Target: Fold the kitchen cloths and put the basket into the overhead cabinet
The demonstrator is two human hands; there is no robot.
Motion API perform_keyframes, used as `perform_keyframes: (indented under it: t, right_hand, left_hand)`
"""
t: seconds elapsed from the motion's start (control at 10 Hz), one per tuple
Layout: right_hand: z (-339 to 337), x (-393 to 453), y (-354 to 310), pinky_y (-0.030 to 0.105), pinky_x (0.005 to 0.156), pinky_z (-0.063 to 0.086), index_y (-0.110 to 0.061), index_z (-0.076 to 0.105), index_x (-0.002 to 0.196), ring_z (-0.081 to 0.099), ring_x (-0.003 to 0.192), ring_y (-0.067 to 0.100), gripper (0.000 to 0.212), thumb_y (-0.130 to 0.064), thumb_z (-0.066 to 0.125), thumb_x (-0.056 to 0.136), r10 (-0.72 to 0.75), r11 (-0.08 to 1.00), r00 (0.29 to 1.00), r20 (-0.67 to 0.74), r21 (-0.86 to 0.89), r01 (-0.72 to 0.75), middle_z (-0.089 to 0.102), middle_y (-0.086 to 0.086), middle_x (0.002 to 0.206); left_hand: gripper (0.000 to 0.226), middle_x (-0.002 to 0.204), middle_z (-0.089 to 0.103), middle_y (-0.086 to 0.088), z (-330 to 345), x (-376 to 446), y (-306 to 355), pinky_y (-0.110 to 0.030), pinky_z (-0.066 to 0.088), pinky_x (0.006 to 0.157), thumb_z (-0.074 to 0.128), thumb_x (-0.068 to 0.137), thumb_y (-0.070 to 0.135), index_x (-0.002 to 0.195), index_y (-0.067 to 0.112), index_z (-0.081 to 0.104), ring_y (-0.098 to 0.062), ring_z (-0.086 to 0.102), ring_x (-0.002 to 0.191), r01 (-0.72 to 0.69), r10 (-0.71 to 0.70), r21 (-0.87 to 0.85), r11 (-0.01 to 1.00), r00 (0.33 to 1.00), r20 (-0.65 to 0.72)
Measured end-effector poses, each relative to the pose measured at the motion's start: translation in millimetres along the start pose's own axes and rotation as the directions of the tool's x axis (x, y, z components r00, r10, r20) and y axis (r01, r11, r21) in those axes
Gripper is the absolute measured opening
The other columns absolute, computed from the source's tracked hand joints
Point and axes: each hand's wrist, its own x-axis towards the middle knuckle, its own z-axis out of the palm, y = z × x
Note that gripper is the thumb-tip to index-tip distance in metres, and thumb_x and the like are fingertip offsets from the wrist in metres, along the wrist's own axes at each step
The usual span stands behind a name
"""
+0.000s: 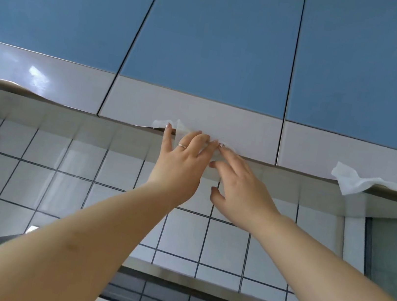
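Both hands reach up, left hand and right hand with straight fingers at the shut door edge at twelve o'clock, likely opening it next; no basket in sight

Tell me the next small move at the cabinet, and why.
Probably hook the fingers under the middle blue-and-white cabinet door and pull it open: both the left hand and right hand sit at its lower edge, fingers straight, and the door looks closed.
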Motion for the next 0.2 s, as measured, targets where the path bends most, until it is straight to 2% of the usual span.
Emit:
perform_keyframes:
  t: [0.1,0.2]
  right_hand:
    - [-7,-9,-4,0.028,0.107,0.03,-0.025,0.032,0.143,0.008,0.144,0.012,0.056,-0.025,0.051,0.09,-0.039,0.998,0.999,0.024,0.056,0.037,-0.001,-0.008,0.159]
    - [-7,-25,-1,0.031,0.106,0.033,-0.028,0.03,0.145,0.011,0.144,0.013,0.057,-0.025,0.051,0.092,-0.019,0.994,1.0,-0.001,0.105,0.019,-0.001,-0.01,0.159]
  left_hand:
    - [0.08,0.158,0.004,0.004,-17,-6,-4,-0.056,-0.007,0.113,0.051,0.09,0.017,0.151,0.023,0.0,-0.017,-0.004,0.147,-0.018,0.022,-0.05,0.999,0.997,0.068]
    - [0.082,0.159,-0.004,0.006,-29,-27,-1,-0.054,0.0,0.117,0.054,0.09,0.016,0.151,0.027,0.001,-0.02,-0.008,0.147,-0.012,0.025,-0.172,0.985,0.997,0.072]
